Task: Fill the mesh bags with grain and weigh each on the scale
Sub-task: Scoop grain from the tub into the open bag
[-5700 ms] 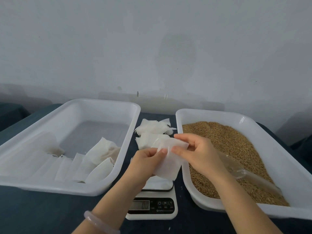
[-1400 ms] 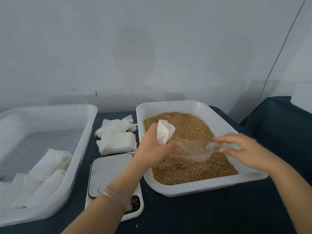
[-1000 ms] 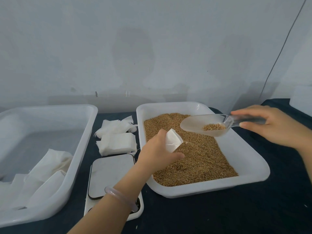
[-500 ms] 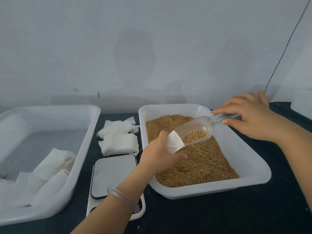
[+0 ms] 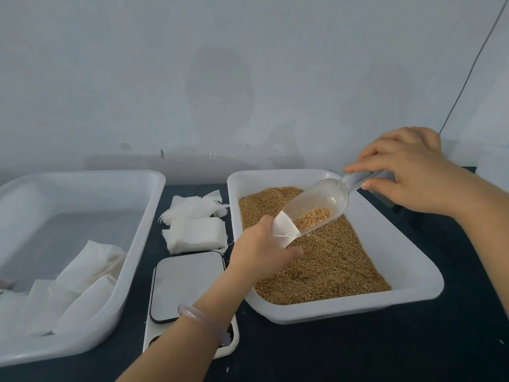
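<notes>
My left hand (image 5: 260,248) grips a small white mesh bag (image 5: 283,228) with its mouth held open, over the grain tray (image 5: 413,277). My right hand (image 5: 407,172) holds the handle of a clear plastic scoop (image 5: 316,205), tilted down so its lip sits inside the bag's mouth. A small heap of grain lies in the scoop's bowl. Brown grain (image 5: 330,260) fills the tray below. The white scale (image 5: 187,282) sits left of the tray with nothing on its platform; my left forearm hides its display.
A pile of white mesh bags (image 5: 192,227) lies behind the scale. A large white tray (image 5: 148,216) at the left holds several bags (image 5: 68,288). The table has a dark cloth (image 5: 358,351). A wall stands close behind.
My right hand dug the scoop into the grain, lifted it with a small load, then swung it to the bag. The scoop now tips steeper into the bag's mouth.
</notes>
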Demonstrator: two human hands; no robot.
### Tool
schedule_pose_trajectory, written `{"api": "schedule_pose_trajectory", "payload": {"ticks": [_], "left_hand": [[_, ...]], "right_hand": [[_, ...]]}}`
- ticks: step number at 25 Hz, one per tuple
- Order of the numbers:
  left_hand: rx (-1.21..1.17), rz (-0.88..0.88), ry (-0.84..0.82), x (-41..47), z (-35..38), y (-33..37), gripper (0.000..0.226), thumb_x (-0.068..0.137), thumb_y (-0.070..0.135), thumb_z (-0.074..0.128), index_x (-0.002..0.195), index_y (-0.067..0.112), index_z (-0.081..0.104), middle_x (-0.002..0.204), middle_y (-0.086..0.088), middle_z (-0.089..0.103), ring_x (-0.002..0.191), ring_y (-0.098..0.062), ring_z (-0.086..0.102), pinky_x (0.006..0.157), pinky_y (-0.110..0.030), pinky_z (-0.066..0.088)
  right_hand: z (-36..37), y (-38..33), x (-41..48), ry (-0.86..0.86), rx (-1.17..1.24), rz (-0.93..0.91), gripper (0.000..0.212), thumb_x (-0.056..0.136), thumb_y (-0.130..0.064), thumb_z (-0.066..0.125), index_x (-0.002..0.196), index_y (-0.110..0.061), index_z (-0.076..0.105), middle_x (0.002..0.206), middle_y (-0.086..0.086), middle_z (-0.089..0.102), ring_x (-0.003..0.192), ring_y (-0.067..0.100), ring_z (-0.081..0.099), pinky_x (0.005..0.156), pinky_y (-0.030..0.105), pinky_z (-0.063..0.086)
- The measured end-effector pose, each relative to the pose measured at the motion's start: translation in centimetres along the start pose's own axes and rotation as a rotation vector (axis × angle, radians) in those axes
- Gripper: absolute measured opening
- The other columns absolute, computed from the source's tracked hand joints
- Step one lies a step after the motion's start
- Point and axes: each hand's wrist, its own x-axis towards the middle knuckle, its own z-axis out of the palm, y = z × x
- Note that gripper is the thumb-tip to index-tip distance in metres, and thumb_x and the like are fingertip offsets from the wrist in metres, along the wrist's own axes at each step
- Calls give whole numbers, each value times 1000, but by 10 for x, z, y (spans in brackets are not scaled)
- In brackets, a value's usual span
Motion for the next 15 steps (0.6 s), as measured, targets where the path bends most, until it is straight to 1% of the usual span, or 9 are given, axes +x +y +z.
{"api": "schedule_pose_trajectory", "payload": {"ticks": [5,7,10,13,15], "left_hand": [[-29,8,0,-1,0,-2,59,73,52,71,115,21,46,96,9,55,85,-14,56,68,-28,47],[-44,6,7,-1,0,-3,54,74,50,71,113,22,46,93,10,54,84,-14,56,67,-28,47],[-93,1,31,0,1,-5,42,75,41,70,105,24,45,84,15,51,75,-10,54,60,-26,44],[-179,-21,49,1,2,-7,29,75,31,68,93,25,46,80,11,54,70,-12,56,59,-30,48],[-292,-47,64,1,1,-9,23,74,25,67,87,24,48,78,5,57,65,-15,56,58,-34,49]], "right_hand": [[-1,-2,2,19,-12,-19,31,84,-27,66,113,-37,65,111,-12,59,120,17,35,107,39,5],[1,-2,2,38,4,-19,31,83,-25,68,112,-36,66,109,-12,59,119,16,36,106,38,6],[4,3,2,41,59,15,30,82,-26,67,108,-40,65,105,-16,56,117,14,35,104,35,8],[15,15,-7,4,149,81,31,83,-30,65,109,-45,58,104,-18,54,110,11,36,97,32,14],[26,29,-19,-20,260,187,34,83,-30,66,115,-41,58,110,-13,60,108,11,39,98,35,21]]}}
